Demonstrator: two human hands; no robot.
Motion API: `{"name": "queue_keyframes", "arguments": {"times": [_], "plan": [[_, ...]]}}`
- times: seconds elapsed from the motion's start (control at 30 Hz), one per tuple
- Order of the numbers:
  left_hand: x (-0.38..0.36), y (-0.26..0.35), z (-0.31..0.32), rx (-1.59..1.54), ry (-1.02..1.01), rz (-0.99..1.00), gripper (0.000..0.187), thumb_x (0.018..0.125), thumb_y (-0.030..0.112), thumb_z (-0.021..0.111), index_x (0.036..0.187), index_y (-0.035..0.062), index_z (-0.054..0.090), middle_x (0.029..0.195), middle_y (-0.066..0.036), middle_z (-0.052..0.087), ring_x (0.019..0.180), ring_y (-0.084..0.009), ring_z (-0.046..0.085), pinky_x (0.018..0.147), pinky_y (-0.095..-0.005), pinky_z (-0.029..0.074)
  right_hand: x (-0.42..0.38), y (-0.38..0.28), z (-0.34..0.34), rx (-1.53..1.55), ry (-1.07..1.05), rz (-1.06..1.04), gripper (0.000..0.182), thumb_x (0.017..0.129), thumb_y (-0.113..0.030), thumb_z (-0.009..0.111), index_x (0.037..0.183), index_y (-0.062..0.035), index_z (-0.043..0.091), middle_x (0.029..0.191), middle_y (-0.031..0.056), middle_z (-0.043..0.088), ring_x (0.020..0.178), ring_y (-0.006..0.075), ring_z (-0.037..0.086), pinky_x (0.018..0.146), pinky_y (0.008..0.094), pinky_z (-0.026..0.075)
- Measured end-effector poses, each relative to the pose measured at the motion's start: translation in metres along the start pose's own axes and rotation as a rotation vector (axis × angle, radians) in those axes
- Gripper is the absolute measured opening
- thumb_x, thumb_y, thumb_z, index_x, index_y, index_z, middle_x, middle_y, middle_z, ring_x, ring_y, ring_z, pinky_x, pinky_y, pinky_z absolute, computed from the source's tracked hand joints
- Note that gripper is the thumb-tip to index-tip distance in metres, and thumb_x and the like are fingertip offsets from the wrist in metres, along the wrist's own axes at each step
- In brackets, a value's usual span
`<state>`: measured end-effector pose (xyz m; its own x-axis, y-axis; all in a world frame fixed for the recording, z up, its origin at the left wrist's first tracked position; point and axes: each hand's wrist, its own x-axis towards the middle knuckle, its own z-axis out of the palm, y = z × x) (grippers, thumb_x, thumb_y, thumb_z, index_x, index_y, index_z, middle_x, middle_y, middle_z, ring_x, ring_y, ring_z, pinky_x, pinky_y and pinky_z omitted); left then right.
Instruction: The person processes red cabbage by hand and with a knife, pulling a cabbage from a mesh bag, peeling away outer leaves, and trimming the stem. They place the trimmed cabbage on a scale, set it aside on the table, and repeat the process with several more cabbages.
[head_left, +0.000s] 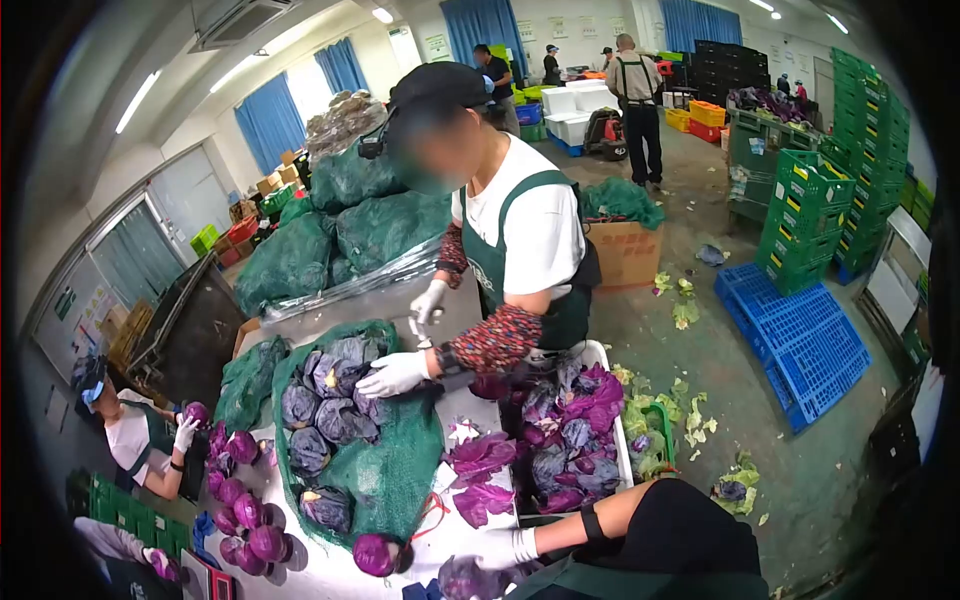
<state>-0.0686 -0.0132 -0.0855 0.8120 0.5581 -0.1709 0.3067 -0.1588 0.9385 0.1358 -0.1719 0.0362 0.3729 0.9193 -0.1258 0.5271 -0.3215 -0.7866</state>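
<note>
My right hand [492, 548], in a white glove, reaches in from the lower right. It holds a dull purple red cabbage [470, 580] at the bottom edge of the view; the fingertips are partly hidden. My left hand does not show. Just left of the held head, a shiny red cabbage [376, 554] sits on the white table [425, 515]. Loose purple leaves [485, 500] lie beyond my hand. Further up the table, a green mesh sack [385, 465] lies spread with several unpeeled cabbages [345, 420] on it.
Across the table a co-worker [530, 220] in white gloves handles the sacked cabbages. A white bin [612, 410] of purple leaves stands at the table's right side. Another co-worker [140, 440] holds a cabbage at left, near several peeled heads [248, 510]. A blue pallet [795, 340] and leaf scraps lie on the floor.
</note>
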Motion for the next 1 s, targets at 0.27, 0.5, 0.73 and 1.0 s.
{"name": "queue_keyframes", "arguments": {"times": [0.27, 0.5, 0.73, 1.0], "plan": [[0.031, 0.137, 0.028, 0.439, -0.010, 0.501, 0.077, 0.066, 0.031, 0.080, 0.129, 0.0012, 0.045, 0.130, -0.021, 0.047, 0.121, -0.0385, 0.043, 0.098, -0.0420, 0.040, 0.024, 0.019, 0.032, -0.037, 0.403, -0.208, 0.050, 0.079, -0.008, 0.046, 0.127, -0.0212, 0.052, 0.098, 0.0142, 0.064, 0.061, 0.0265, 0.061, 0.052, 0.0365, 0.051], [0.014, 0.120, 0.012, 0.489, 0.018, 0.310, 0.086, 0.063, 0.046, 0.080, 0.130, 0.0063, 0.046, 0.131, -0.022, 0.042, 0.122, -0.0382, 0.041, 0.101, -0.0431, 0.038, 0.047, 0.091, 0.014, -0.216, 0.534, -0.007, 0.028, 0.083, -0.023, 0.054, 0.108, -0.0112, 0.060, 0.068, 0.0145, 0.059, 0.064, 0.0313, 0.060, 0.057, 0.0416, 0.048], [-0.033, 0.080, -0.036, -0.023, 0.007, 0.060, 0.099, 0.062, 0.025, 0.085, 0.137, 0.0055, 0.022, 0.147, -0.025, 0.018, 0.133, -0.0306, 0.029, 0.110, -0.0395, 0.028, 0.050, 0.057, -0.071, -0.131, 0.449, 0.143, 0.031, 0.081, -0.027, 0.063, 0.100, -0.0044, 0.055, 0.099, 0.0173, 0.060, 0.090, 0.0335, 0.061, 0.075, 0.0432, 0.049], [-0.027, 0.138, 0.003, 0.519, 0.223, -0.102, 0.097, 0.067, 0.046, 0.078, 0.133, -0.0099, 0.033, 0.127, -0.029, 0.043, 0.115, -0.0399, 0.049, 0.096, -0.0399, 0.043, -0.033, -0.010, 0.016, -0.341, 0.050, -0.061, 0.028, 0.088, -0.021, 0.053, 0.112, -0.0073, 0.053, 0.079, 0.0131, 0.061, 0.056, 0.0297, 0.061, 0.051, 0.0403, 0.051]]}}
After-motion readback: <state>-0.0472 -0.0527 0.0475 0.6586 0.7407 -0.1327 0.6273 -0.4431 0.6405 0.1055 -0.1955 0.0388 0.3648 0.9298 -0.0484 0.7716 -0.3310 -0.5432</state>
